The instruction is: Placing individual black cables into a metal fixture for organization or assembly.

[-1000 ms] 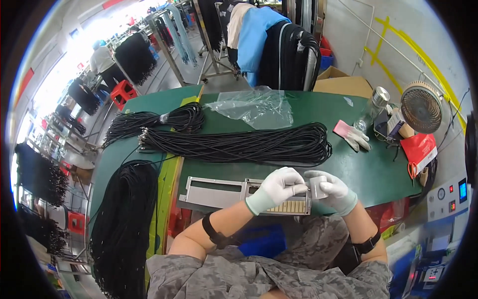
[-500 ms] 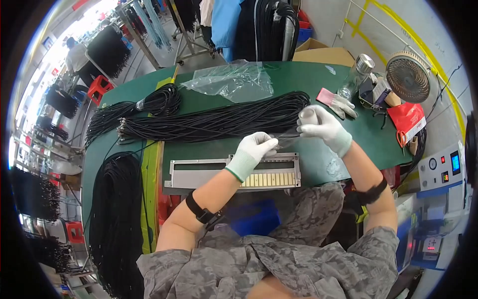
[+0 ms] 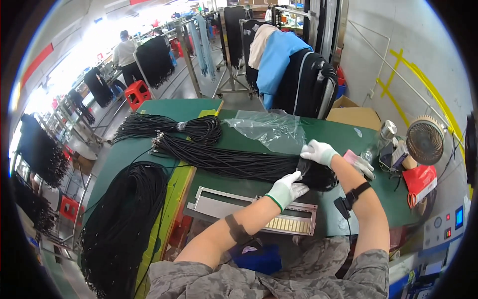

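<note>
Bundle of black cords (image 3: pixel 234 158): lay lengthwise across the green table (image 3: pixel 167 107), silvery tips (image 3: pixel 158 141) at its left, looped end at its right, close to both hands.
Clear strip (image 3: pixel 301 165): crossed the bundle near the looped end, between the two hands (looked smoky over the black).
Left hand (image 3: pixel 287 189): rested in a white glove at the bundle's near edge, fingertips against the cords beside the strip; whether pinching or merely pressing, could not be told.
Right hand (image 3: pixel 320 152): reached in a white glove over the bundle's far side, fingers bent together, grasping the strip's far end.
Metal tray (image 3: pixel 214 205): lay along the table's near edge, partly hidden by the left forearm (image 3: pixel 256 219), pale pieces (image 3: pixel 291 225) lined up in its right section.
Plastic sheet (image 3: pixel 271 133): lay crumpled beyond the bundle, near the right hand.
Coiled cords (image 3: pixel 201 130): lay beyond the bundle's left part, bound with a pale band (image 3: pixel 181 126).
Hanging cords (image 3: pixel 127 204): drooped thickly over the table's left end.
Right end: crowded with a spare glove (image 3: pixel 362 165), a fan (image 3: pixel 424 139) and a red packet (image 3: pixel 420 178).
</note>
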Demonstrator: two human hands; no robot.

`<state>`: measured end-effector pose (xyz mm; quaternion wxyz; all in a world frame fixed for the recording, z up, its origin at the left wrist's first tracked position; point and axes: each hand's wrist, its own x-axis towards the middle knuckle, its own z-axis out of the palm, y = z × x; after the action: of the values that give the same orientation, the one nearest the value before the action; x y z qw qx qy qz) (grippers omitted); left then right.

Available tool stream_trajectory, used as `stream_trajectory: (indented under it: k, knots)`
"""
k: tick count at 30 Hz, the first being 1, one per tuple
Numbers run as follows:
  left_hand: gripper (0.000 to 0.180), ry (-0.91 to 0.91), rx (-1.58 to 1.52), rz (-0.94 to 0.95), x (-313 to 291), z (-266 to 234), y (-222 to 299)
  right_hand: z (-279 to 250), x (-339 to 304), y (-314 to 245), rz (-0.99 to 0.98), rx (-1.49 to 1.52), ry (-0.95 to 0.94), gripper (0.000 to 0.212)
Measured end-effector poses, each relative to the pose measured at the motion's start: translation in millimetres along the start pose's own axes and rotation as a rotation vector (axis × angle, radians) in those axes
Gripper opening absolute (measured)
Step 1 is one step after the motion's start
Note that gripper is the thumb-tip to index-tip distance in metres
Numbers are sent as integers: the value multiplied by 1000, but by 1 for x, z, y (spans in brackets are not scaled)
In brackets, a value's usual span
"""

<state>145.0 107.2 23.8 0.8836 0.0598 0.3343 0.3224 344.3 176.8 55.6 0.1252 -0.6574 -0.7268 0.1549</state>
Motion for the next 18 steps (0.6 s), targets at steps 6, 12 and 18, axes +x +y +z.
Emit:
stream_trajectory:
  k: [6,12,18]
  knots:
    - [23,-103,-15,77,14,-8,-19,15,-26,33,199,250,-308,63]
    - [14,-201,57,190,22,-18,-28,3,-49,-4,111,327,-251,64]
    - [7,-149,87,227,8,-10,-34,14,-47,22,263,905,-370,50]
